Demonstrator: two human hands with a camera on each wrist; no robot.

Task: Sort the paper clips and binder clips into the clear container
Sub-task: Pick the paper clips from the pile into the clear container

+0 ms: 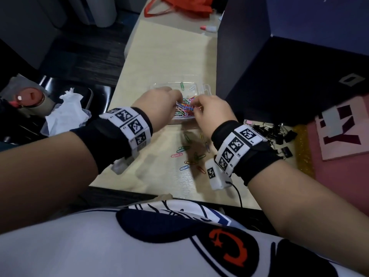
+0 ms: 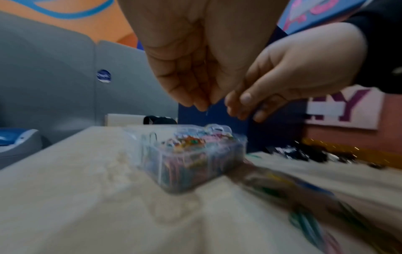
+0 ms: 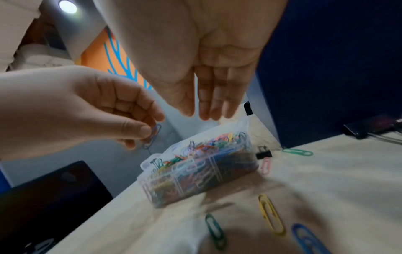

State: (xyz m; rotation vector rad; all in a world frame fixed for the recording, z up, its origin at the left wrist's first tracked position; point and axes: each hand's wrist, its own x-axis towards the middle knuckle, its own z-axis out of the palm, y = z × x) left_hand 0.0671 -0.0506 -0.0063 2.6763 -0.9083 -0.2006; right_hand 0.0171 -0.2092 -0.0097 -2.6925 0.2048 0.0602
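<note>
A clear container (image 1: 180, 119) heaped with coloured paper clips stands mid-table, its lid (image 1: 173, 85) open behind it. Both hands hover right over it. My left hand (image 1: 176, 99) pinches a blue paper clip (image 3: 153, 135) between thumb and fingers above the container's left end. My right hand (image 3: 202, 115) hangs over the container (image 3: 202, 168) with fingers straight down, and nothing shows between them. Several loose paper clips (image 1: 188, 154) lie on the table in front of the container. A pile of black binder clips (image 1: 277, 132) sits to the right.
A dark blue box (image 1: 279, 76) stands close on the right of the container. A pink board (image 1: 343, 132) lies far right. One binder clip (image 3: 264, 153) rests against the container's far end. A tissue box (image 1: 65, 112) sits off the table's left edge.
</note>
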